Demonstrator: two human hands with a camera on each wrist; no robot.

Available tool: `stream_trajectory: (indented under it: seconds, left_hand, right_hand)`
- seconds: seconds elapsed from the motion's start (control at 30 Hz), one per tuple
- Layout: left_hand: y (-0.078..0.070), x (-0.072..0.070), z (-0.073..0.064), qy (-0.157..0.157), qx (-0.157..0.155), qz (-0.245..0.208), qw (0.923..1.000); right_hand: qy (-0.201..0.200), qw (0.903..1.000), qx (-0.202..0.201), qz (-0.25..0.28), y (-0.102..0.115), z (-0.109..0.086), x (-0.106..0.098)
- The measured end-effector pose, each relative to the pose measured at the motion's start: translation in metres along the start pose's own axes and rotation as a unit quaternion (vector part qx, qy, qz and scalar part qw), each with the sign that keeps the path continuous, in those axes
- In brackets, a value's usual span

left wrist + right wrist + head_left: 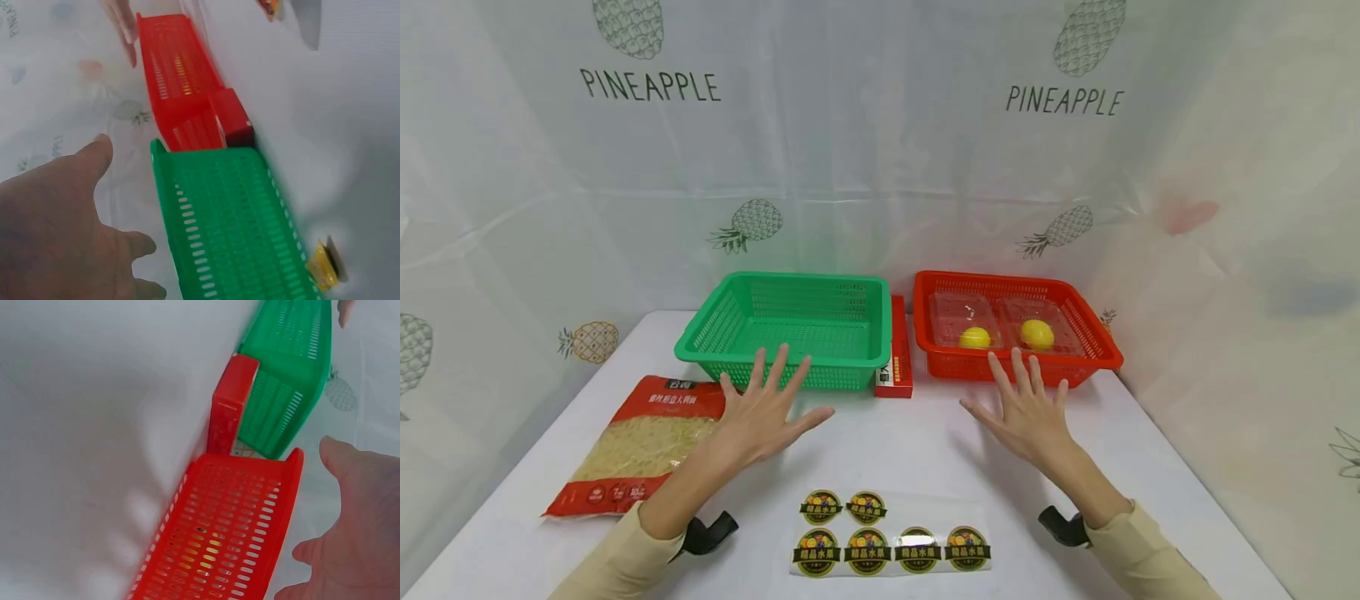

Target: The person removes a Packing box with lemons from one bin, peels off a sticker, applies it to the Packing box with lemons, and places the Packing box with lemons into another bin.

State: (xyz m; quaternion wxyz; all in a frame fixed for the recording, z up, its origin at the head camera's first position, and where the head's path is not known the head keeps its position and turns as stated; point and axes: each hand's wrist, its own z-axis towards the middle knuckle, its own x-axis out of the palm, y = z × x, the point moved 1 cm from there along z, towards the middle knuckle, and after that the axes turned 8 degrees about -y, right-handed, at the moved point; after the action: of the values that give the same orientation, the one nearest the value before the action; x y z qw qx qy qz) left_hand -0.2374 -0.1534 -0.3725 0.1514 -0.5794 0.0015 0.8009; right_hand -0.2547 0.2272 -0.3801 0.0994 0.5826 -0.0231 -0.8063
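Note:
Both hands hover with fingers spread, holding nothing. My left hand (762, 421) is in front of the green basket (850, 364) and beside a red-topped bag of pasta (651, 446), overlapping its right edge in the head view. My right hand (1033, 417) is in front of the red basket (951, 362). Inside the red basket lie two clear plastic boxes (958, 308), each with one yellow round fruit (1037, 334). In the wrist views, the left thumb and fingers (94, 159) and the right ones (340, 456) appear apart from the baskets.
Between the baskets stands a red box (901, 342). A sheet of round fruit-label stickers (917, 510) lies flat near the table's front. Behind everything hangs a white pineapple-print curtain (865, 150). Black wrist mounts (703, 535) stick out from both sleeves.

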Motion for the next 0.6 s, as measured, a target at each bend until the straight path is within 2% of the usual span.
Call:
stream_trajectory:
  seconds: [0.17,0.33,0.6]
  left_hand:
    - [-0.013,-0.001,0.018,0.002,0.023,0.026,0.9994]
    - [-0.029,-0.003,0.041,0.009,0.04,0.031,0.9987]
    - [-0.054,0.007,0.076,0.025,0.065,0.054,0.9961]
  right_hand:
    - [-0.006,0.9999,-0.004,-0.009,-0.002,0.009,-0.002]
    - [-0.002,1.0,0.001,-0.004,-0.003,0.02,-0.006]
    - [0.003,0.9999,0.009,0.012,-0.002,0.039,-0.01]
